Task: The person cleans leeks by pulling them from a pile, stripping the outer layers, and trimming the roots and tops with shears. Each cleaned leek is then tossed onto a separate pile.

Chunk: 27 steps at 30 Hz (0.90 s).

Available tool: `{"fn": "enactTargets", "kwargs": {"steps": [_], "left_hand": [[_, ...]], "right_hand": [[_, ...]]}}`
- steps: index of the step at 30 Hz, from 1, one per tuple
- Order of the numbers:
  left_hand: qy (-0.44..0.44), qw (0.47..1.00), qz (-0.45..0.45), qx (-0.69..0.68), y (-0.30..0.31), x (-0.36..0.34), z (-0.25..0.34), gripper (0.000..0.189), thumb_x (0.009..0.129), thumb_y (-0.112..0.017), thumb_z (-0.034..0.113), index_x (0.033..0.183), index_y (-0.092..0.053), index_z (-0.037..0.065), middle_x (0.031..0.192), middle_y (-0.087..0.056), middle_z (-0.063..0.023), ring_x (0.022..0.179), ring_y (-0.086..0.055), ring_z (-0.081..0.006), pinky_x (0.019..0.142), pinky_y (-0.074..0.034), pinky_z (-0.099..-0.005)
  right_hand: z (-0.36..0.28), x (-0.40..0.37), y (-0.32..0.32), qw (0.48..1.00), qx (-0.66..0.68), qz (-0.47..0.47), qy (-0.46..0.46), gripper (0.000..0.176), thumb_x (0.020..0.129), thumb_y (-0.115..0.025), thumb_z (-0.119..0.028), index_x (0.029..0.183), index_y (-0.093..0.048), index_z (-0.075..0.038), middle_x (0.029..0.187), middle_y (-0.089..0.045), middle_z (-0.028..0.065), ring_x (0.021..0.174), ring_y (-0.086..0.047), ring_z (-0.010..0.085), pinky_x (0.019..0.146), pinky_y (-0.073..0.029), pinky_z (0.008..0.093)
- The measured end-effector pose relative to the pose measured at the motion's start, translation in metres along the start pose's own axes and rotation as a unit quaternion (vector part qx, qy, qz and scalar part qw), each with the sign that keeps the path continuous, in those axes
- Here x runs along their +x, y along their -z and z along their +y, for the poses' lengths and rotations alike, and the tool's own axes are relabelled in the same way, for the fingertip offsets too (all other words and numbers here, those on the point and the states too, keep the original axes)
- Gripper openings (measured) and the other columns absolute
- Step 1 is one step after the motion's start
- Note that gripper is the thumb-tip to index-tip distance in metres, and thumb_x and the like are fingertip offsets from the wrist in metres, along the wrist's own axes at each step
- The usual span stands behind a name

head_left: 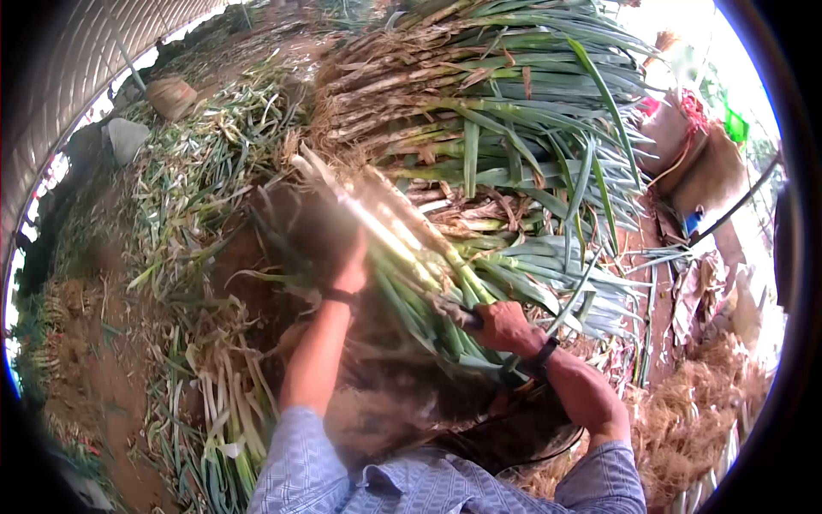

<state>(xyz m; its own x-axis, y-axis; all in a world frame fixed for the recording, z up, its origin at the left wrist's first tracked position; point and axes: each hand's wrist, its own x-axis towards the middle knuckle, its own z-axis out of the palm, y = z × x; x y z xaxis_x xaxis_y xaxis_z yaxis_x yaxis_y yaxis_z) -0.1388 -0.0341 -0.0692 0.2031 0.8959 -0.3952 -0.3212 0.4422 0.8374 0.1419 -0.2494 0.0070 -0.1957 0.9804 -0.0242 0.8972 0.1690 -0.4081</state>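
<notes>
My left hand (pixel 332 244) is smeared by motion beside the pale stalks of some green onions (pixel 390 231); its fingers do not show clearly. The stalks slant from the upper left, roots outward, down to green leaves in front of me. My right hand (pixel 507 327) is closed around a dark, rod-like tool (pixel 462 315) that points left across the leaves. Beyond both hands lies a big pile of unpeeled green onions (pixel 411 86), brown roots to the left and green leaves to the right.
Stripped leaves (pixel 214 188) litter the ground on the left. Pale green onions (pixel 224 411) lie at lower left. Brown sacks (pixel 706 167) stand at the right, with dry root fibres (pixel 693 411) below them. A bundle (pixel 171 97) sits at upper left.
</notes>
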Motion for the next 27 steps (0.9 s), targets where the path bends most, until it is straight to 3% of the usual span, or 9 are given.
{"fn": "enactTargets", "kwargs": {"steps": [3,6,13,16,19,22,27], "left_hand": [[-0.051,0.998,0.024,0.0,0.016,0.016,-0.008,0.062,0.1,-0.041,0.054,0.145,-0.037,0.011,0.137,-0.049,-0.0104,0.121,-0.052,-0.0275,0.1,-0.045,-0.0498],[-0.076,0.994,0.021,-0.074,0.002,-0.014,-0.002,0.06,0.101,-0.04,0.054,0.142,-0.041,0.011,0.133,-0.053,-0.0106,0.117,-0.055,-0.0281,0.097,-0.047,-0.0494],[-0.041,0.986,0.0,-0.159,0.003,-0.034,0.004,0.047,0.102,-0.038,0.046,0.129,-0.051,0.01,0.121,-0.058,-0.01,0.111,-0.057,-0.0264,0.095,-0.048,-0.0457],[-0.007,0.988,0.091,-0.126,0.001,-0.038,0.004,0.042,0.101,-0.039,0.043,0.124,-0.053,0.01,0.117,-0.059,-0.0098,0.107,-0.058,-0.0263,0.091,-0.049,-0.0481],[-0.026,0.986,0.122,-0.11,-0.005,-0.051,0.007,0.034,0.098,-0.046,0.034,0.121,-0.054,0.01,0.114,-0.061,-0.0088,0.101,-0.062,-0.0256,0.083,-0.053,-0.0471],[-0.073,0.99,0.092,-0.077,0.015,-0.026,-0.014,0.029,0.094,-0.051,0.024,0.119,-0.056,0.01,0.11,-0.063,-0.0079,0.095,-0.064,-0.0242,0.077,-0.056,-0.0446],[-0.084,0.991,0.062,-0.08,0.019,-0.033,-0.016,0.029,0.091,-0.057,0.02,0.119,-0.058,0.01,0.106,-0.064,-0.007,0.094,-0.065,-0.0215,0.075,-0.057,-0.0402]], "right_hand": [[0.003,0.011,-0.01,1.0,-0.009,0.007,0.001,0.037,0.085,-0.064,-0.044,0.073,-0.069,-0.009,0.067,-0.065,0.0178,0.062,-0.062,0.0393,0.058,-0.048,0.049],[-0.007,0.017,-0.004,1.0,-0.004,0.009,-0.012,0.038,0.085,-0.064,-0.044,0.073,-0.069,-0.008,0.068,-0.065,0.0177,0.062,-0.062,0.0394,0.058,-0.048,0.0488],[-0.011,0.018,-0.011,0.999,0.007,0.034,0.011,0.035,0.084,-0.066,-0.041,0.072,-0.069,-0.008,0.068,-0.066,0.0159,0.063,-0.064,0.0368,0.06,-0.05,0.0466],[-0.018,0.023,-0.005,0.999,0.022,0.026,0.019,0.034,0.085,-0.065,-0.04,0.073,-0.069,-0.009,0.069,-0.066,0.0152,0.062,-0.064,0.0358,0.059,-0.05,0.0462],[-0.021,0.027,-0.011,0.999,0.036,0.013,0.018,0.035,0.086,-0.064,-0.042,0.073,-0.069,-0.01,0.069,-0.066,0.0145,0.062,-0.065,0.0348,0.06,-0.051,0.0458],[-0.022,0.031,-0.008,1.0,0.016,-0.004,-0.009,0.038,0.086,-0.063,-0.045,0.074,-0.07,-0.01,0.069,-0.067,0.0149,0.063,-0.065,0.0344,0.061,-0.051,0.0457],[-0.019,0.03,-0.011,0.999,0.046,0.004,-0.005,0.04,0.083,-0.064,-0.046,0.072,-0.065,-0.008,0.066,-0.063,0.0175,0.065,-0.063,0.0386,0.06,-0.048,0.0484]]}}
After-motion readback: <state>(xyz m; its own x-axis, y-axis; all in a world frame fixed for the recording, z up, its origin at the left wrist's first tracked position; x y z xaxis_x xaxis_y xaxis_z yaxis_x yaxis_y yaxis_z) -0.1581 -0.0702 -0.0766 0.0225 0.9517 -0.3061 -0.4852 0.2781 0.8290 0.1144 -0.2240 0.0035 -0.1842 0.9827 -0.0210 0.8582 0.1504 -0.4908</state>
